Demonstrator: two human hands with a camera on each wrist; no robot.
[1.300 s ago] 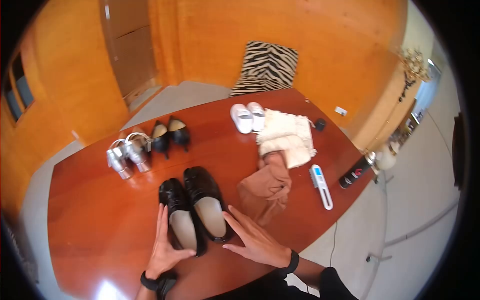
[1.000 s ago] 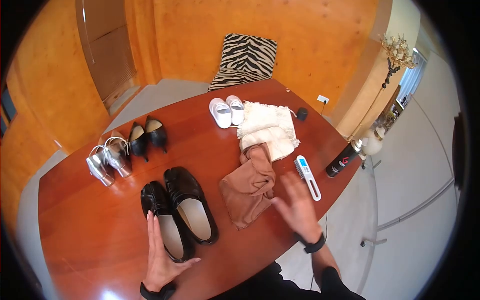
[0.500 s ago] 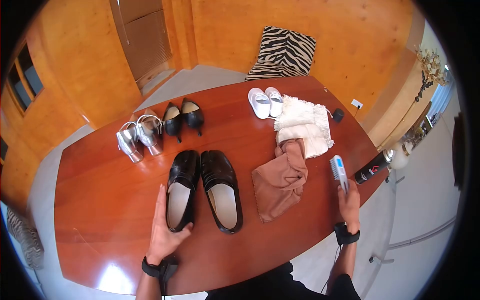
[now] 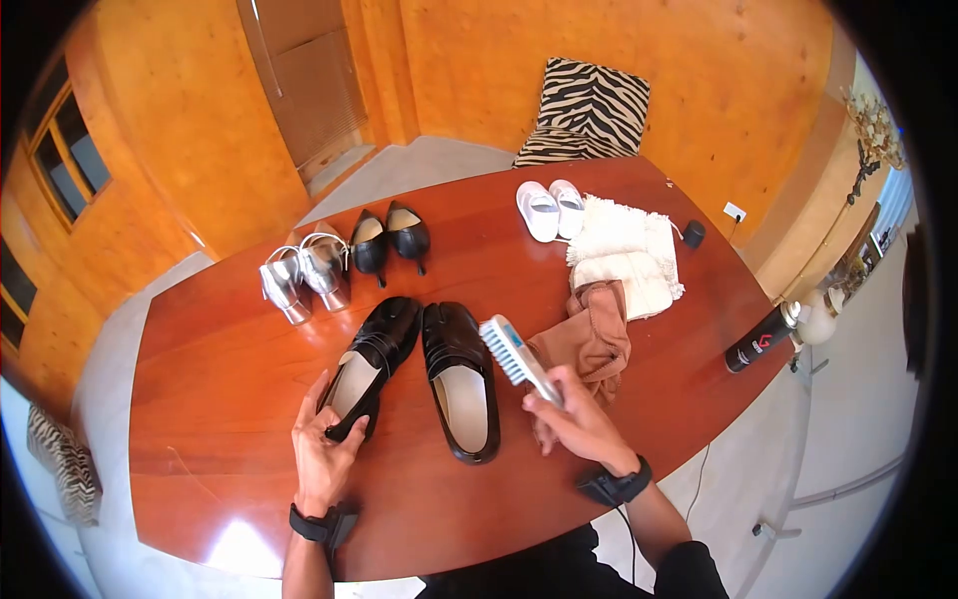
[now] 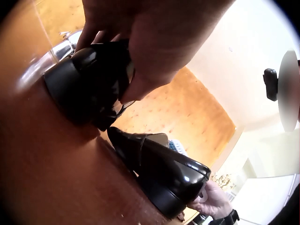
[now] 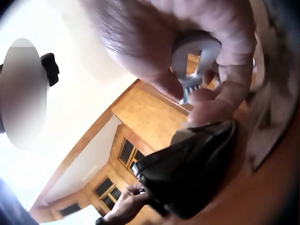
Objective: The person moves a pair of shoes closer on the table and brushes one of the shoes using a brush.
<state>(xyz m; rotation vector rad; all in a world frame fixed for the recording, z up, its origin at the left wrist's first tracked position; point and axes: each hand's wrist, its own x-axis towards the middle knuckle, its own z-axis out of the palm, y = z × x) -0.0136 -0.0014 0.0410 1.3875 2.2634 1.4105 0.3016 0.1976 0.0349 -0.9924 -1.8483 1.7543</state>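
My left hand (image 4: pixel 324 454) grips the heel end of the left black loafer (image 4: pixel 389 334), thumb and fingers at its opening; the left wrist view shows the heel up close. The right black loafer (image 4: pixel 454 344) stands on the table beside it, the two toes close together. In my right hand (image 4: pixel 584 424) is a white brush (image 4: pixel 509 351) with pale blue bristles, held by its slotted handle. It is raised just right of the right loafer, its bristles facing the shoes. Behind the brush, partly hidden by it and the hand, lies a crumpled brown cloth (image 4: pixel 604 334).
Silver heeled shoes (image 4: pixel 324 270) and black pumps (image 4: pixel 407 235) stand at the back left of the table (image 4: pixel 220 429). Small white shoes (image 4: pixel 539 210) and a cream fringed cloth (image 4: pixel 624 240) lie at the back. A black spray can (image 4: pixel 760 337) lies near the right edge, a black cap (image 4: pixel 694 234) behind.
My right hand left the loafers, picked up the brush by the spray can and brought it left beside the shoes. My left hand took hold of the left loafer's heel; that shoe has turned.
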